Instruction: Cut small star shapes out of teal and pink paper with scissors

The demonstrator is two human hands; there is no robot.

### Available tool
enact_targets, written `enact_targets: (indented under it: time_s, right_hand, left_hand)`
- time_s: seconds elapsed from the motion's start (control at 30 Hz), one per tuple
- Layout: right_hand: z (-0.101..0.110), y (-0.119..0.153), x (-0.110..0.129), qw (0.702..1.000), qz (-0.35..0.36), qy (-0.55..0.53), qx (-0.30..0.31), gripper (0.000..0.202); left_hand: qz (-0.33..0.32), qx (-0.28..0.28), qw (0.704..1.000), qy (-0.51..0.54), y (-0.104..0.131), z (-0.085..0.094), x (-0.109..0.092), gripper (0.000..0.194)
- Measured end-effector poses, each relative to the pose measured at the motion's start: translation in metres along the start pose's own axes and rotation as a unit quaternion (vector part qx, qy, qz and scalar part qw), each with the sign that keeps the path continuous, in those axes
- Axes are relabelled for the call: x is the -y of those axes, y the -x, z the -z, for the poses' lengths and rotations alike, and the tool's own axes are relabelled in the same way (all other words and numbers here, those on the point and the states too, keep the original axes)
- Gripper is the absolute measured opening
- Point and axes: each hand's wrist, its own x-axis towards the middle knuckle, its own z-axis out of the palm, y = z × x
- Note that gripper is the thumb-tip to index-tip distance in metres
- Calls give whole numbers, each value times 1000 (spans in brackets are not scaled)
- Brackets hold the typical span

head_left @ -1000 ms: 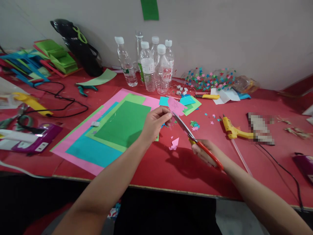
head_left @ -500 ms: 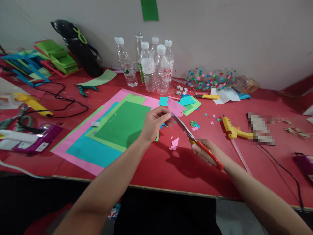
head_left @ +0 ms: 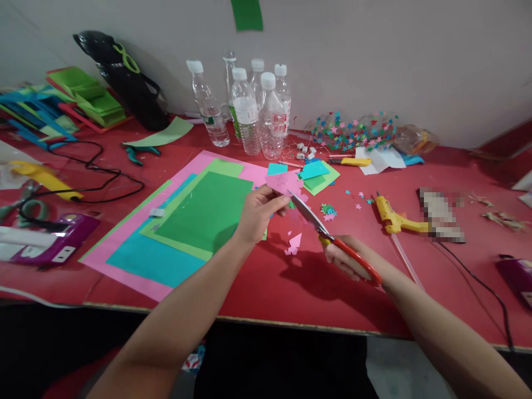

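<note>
Between the thumb and fingers of my left hand (head_left: 261, 213) is a small piece of pink paper (head_left: 282, 179) with a star drawn on it. My right hand (head_left: 347, 256) grips red-handled scissors (head_left: 318, 221), their blades pointing up and left at the paper's lower edge. Whether the blades touch the paper I cannot tell. Below them, pink paper scraps (head_left: 294, 243) lie on the red table (head_left: 266, 288). A little pile of cut paper stars (head_left: 328, 210) sits beyond the scissors.
Stacked coloured sheets (head_left: 208, 205) lie left. Several plastic bottles (head_left: 245, 116) stand against the wall, beside a star-covered bottle (head_left: 355, 132) on its side. A yellow glue gun (head_left: 394, 219) with a cord is at right; a yellow cutter (head_left: 353, 162) lies behind.
The pink paper has turned and shifted left in my left hand, so the drawn star faces up more plainly. My right hand still holds the scissors in nearly the same place.
</note>
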Motion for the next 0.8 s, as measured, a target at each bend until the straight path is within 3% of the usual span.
enact_targets:
  time_s: [0.23, 0.43, 0.8]
  right_hand:
    - [7, 0, -1, 999, 19, 28, 0, 45]
    - [18, -4, -3, 996, 24, 84, 9, 47]
    - [12, -5, -4, 995, 48, 93, -1, 47]
  left_hand:
    - [20, 27, 999, 11, -3, 5, -3, 8]
    - [51, 74, 995, -44, -8, 14, -9, 11]
    - [48, 86, 995, -34, -10, 16, -11, 9]
